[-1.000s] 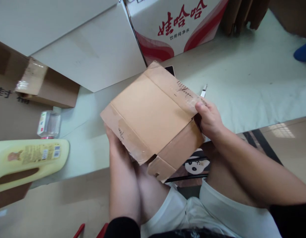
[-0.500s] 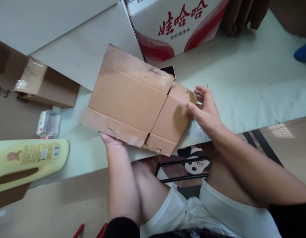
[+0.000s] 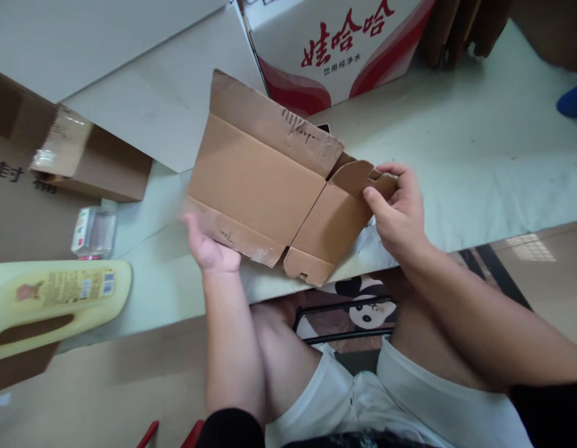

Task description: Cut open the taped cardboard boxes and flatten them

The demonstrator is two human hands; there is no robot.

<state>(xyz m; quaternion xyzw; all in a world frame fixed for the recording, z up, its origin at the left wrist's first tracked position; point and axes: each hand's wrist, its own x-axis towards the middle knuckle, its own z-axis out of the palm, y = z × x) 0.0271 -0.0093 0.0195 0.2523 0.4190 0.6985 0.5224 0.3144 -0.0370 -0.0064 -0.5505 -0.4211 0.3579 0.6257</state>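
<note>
A creased, partly unfolded cardboard box (image 3: pixel 255 168) is held tilted above the table, its plain brown inside facing me. Its upper side flap is raised, and the lower flap carries small dark print. My left hand (image 3: pixel 218 252) supports it from below at the lower left edge; the thumb shows while the other fingers are hidden underneath. At the right end, my right hand (image 3: pixel 400 208) grips a notched corner flap, thumb in front and fingers behind. Part of a dark phone-like object (image 3: pixel 323 129) peeks out behind the cardboard.
A white and red water carton (image 3: pixel 335 68) stands at the back beside a large white panel (image 3: pixel 167 112). On the left are a taped brown box (image 3: pixel 106 165), a clear plastic container (image 3: pixel 96 231) and a yellow jug (image 3: pixel 59 298). Something blue (image 3: pixel 572 99) lies far right.
The cardboard has shifted right, and its upper flap and right corner flap now stand folded up. My right hand has closed on the corner flap; my left thumb has come into view.
</note>
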